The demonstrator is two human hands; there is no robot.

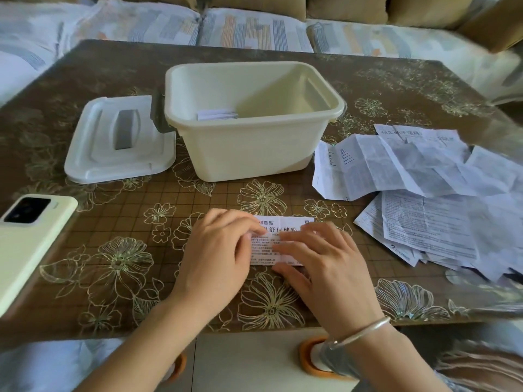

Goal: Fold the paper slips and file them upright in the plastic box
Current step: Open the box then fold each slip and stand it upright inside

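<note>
Head view, slip: the paper slip (283,241) lies flat on the table (113,66) near its front edge, printed side up, with both hands on it.
Head view, left hand: the left hand (218,250) grasps nothing; its fingertips press down on the slip's left part.
Head view, right hand: the right hand (319,258) is released too, its fingers laid across the slip's right part and its thumb at the lower edge.
Head view, box: the plastic box (240,154) stands open behind the hands, with a few folded slips (216,114) low at its left end. Whether they stand fully upright cannot be told.
Head view, pile: the unfolded slips (424,193) lie in a loose heap to the right.
Risk, crease: uneven pressure from the two hands would probably skew the fold.
Risk, filing: with the box mostly bare, a thin folded slip may topple flat.
Risk, pile: a right forearm sweeping out could scatter the heap over the table edge.
</note>
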